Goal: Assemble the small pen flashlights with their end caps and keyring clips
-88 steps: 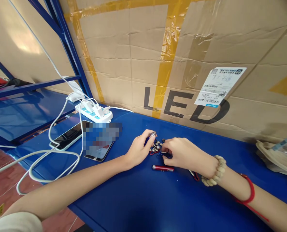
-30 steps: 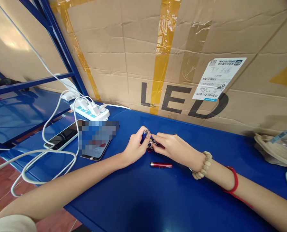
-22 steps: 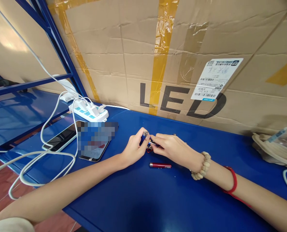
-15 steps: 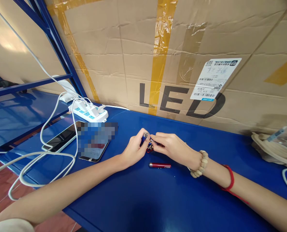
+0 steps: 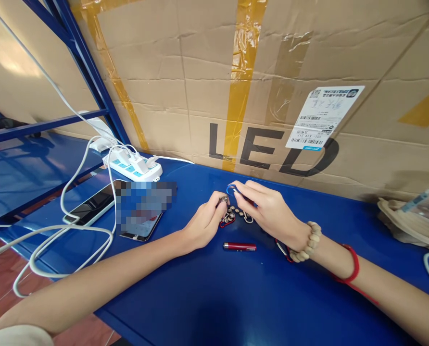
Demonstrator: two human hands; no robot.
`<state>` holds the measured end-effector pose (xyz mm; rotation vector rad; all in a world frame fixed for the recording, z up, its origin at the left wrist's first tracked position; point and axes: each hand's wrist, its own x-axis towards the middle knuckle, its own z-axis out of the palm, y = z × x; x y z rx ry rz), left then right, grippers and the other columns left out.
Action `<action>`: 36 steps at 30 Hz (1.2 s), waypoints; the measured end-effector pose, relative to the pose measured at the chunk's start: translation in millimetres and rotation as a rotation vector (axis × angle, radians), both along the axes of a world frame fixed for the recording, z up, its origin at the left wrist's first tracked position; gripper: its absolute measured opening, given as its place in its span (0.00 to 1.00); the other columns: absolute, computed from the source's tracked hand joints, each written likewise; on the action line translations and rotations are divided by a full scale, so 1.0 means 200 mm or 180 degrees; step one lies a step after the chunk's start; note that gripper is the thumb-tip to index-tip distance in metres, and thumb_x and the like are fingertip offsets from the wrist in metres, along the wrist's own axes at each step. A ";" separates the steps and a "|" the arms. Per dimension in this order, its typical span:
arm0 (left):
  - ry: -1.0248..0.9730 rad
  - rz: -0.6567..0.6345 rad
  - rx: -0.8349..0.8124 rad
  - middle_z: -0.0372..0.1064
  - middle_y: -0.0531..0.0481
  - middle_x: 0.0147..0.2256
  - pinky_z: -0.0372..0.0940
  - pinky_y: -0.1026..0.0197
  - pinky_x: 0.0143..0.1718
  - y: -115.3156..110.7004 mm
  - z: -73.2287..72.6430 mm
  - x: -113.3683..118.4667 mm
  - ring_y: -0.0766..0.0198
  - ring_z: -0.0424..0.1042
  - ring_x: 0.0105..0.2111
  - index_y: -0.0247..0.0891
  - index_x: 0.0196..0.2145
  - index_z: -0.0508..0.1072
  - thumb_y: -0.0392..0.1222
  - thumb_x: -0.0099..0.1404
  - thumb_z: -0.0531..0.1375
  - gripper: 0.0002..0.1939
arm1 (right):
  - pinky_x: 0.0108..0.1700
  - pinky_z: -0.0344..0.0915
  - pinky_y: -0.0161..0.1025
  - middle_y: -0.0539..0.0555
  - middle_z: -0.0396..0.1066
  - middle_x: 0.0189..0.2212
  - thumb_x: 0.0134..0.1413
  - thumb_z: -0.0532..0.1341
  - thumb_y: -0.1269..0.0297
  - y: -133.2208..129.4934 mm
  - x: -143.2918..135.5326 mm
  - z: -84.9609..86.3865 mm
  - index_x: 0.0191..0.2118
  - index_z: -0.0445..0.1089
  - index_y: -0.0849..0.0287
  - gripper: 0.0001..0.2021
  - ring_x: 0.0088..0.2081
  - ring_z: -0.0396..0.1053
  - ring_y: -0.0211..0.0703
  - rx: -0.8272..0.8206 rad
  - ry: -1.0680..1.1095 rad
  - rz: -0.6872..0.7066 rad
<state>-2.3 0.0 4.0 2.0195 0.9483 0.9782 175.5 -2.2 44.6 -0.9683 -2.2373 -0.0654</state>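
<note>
Between the thumb and fingers of my left hand (image 5: 203,221), a small metal-ended piece (image 5: 224,198) shows; the rest of it is hidden. My right hand (image 5: 261,204) pinches a blue carabiner clip (image 5: 231,188), raised just right of my left hand. Below and between the hands lie several small round button cells (image 5: 237,211), a red carabiner (image 5: 228,223) and a silver carabiner (image 5: 249,219). Nearer to me, a red penlight (image 5: 239,247) with a silver end lies flat on the blue table (image 5: 214,293). Another red clip (image 5: 283,251) is partly covered by my right wrist.
At left, a white power strip (image 5: 133,165) trails looping white cables (image 5: 108,235) past a phone (image 5: 92,204) and a second, partly blurred phone (image 5: 142,228). A large cardboard box (image 5: 200,96) stands along the back. A plastic bag (image 5: 402,221) sits at right.
My right hand has moved away from my left, slightly up and right, with the blue carabiner now showing in its fingers. The button cells and silver carabiner are uncovered.
</note>
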 end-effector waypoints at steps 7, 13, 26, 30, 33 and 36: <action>0.0227 0.0003 0.0091 0.60 0.56 0.27 0.57 0.65 0.30 -0.01 0.01 0.00 0.70 0.58 0.26 0.39 0.34 0.57 0.49 0.69 0.42 0.13 | 0.34 0.65 0.34 0.55 0.67 0.30 0.65 0.44 0.63 -0.02 -0.01 0.00 0.47 0.66 0.60 0.17 0.31 0.66 0.38 0.0130 -0.0247 0.0015; 0.0230 -0.0046 0.0164 0.60 0.55 0.26 0.57 0.65 0.30 0.00 0.00 0.00 0.69 0.58 0.25 0.39 0.33 0.57 0.48 0.69 0.42 0.12 | 0.36 0.65 0.35 0.55 0.67 0.32 0.65 0.42 0.61 -0.03 -0.01 0.00 0.48 0.66 0.60 0.18 0.32 0.65 0.39 -0.0123 -0.0418 0.0010; 0.0069 0.0038 0.0103 0.59 0.57 0.25 0.56 0.65 0.31 0.01 -0.01 0.00 0.69 0.59 0.26 0.40 0.31 0.55 0.48 0.69 0.41 0.13 | 0.39 0.68 0.38 0.57 0.67 0.38 0.65 0.42 0.61 -0.02 0.00 0.00 0.52 0.62 0.60 0.18 0.39 0.68 0.42 -0.0257 -0.0477 0.0129; -0.0050 0.0165 0.0142 0.59 0.57 0.25 0.57 0.65 0.31 0.01 0.00 0.00 0.70 0.59 0.26 0.39 0.35 0.57 0.48 0.69 0.41 0.12 | 0.41 0.68 0.40 0.58 0.68 0.39 0.65 0.43 0.62 -0.02 0.00 0.00 0.53 0.62 0.60 0.18 0.40 0.69 0.44 -0.0239 -0.0460 0.0097; -0.0079 0.0233 0.0164 0.59 0.57 0.25 0.57 0.66 0.31 0.01 0.01 0.00 0.70 0.60 0.26 0.39 0.37 0.58 0.48 0.69 0.41 0.12 | 0.40 0.68 0.40 0.59 0.68 0.39 0.65 0.44 0.63 -0.02 -0.01 0.01 0.54 0.62 0.60 0.18 0.40 0.69 0.44 -0.0308 -0.0454 0.0042; -0.0004 0.0335 0.0166 0.61 0.57 0.25 0.58 0.66 0.32 0.01 0.02 0.00 0.70 0.62 0.26 0.40 0.39 0.60 0.47 0.69 0.42 0.12 | 0.37 0.68 0.38 0.58 0.69 0.39 0.64 0.46 0.62 -0.03 -0.02 0.04 0.54 0.62 0.59 0.17 0.38 0.70 0.44 -0.0462 -0.0464 -0.0107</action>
